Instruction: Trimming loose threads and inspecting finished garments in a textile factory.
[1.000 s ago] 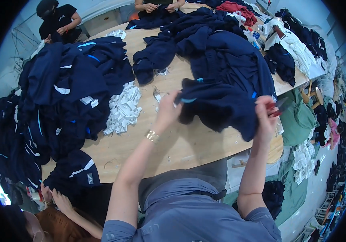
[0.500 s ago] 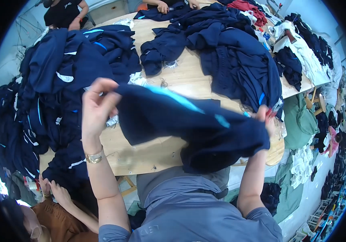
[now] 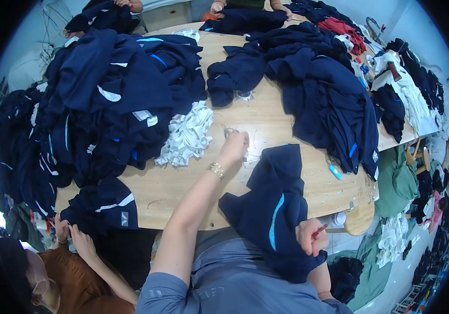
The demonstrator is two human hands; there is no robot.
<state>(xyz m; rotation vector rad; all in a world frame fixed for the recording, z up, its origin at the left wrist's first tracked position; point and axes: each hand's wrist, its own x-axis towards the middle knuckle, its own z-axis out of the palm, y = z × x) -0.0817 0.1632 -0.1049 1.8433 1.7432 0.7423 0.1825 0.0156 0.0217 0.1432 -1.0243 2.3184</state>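
My left hand (image 3: 236, 146) is over the table, fingers bent together beside a small clump of loose thread (image 3: 229, 131); whatever they pinch is too small to make out. At the table's near edge, my right hand (image 3: 310, 236) is closed round small red-handled thread snips (image 3: 318, 230), whose blades are barely visible. A navy garment piece with a light-blue curved stripe (image 3: 266, 199) lies partly on the table and hangs toward my lap. Its lower end is bunched under my right hand and wrist.
Navy garments are heaped at left (image 3: 125, 99) and right (image 3: 329, 99) on the wooden table (image 3: 182, 196). White strips (image 3: 186, 133) lie by the left heap, a light-blue marker (image 3: 334, 172) at right. A co-worker in brown (image 3: 83, 275) handles navy cloth; others work across the table.
The navy piece, stretched in the air between both hands, has come down over the table edge. My left hand has let go of it and moved right; my right hand has moved nearer my body.
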